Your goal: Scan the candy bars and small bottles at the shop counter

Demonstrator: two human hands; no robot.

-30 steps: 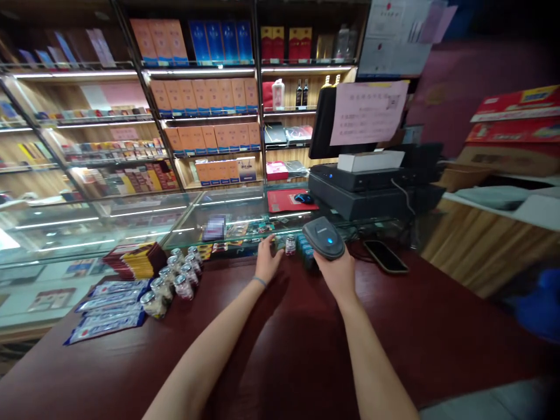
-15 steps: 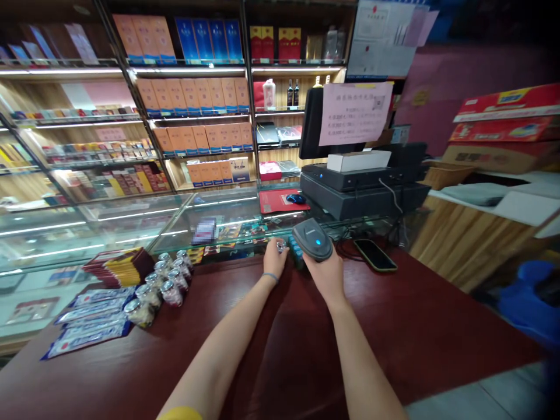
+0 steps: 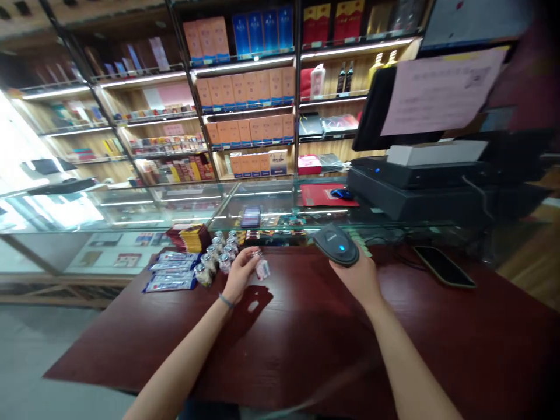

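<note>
My left hand (image 3: 240, 274) pinches a small clear jar (image 3: 263, 269) by its top, holding it a little above the dark red table (image 3: 297, 338). Just left of that hand stand several similar jars with silvery lids (image 3: 213, 255) in close rows. My right hand (image 3: 356, 279) is wrapped round a dark grey barcode scanner (image 3: 336, 244), its head turned toward the left and a blue light lit on top. The scanner's handle is mostly hidden by the hand. Greenish-white packs (image 3: 363, 240) show in part behind the scanner.
Flat blue-and-silver packets (image 3: 171, 272) and a stack of red and yellow packs (image 3: 190, 238) lie left of the jars. A phone (image 3: 444, 266) rests at the right. Behind runs a glass counter (image 3: 227, 204), with a mouse (image 3: 342, 193) and a monitor (image 3: 371, 111).
My left hand has moved left with the jar, away from the scanner and close to the jar rows. The view has swung left. My right hand still holds the scanner.
</note>
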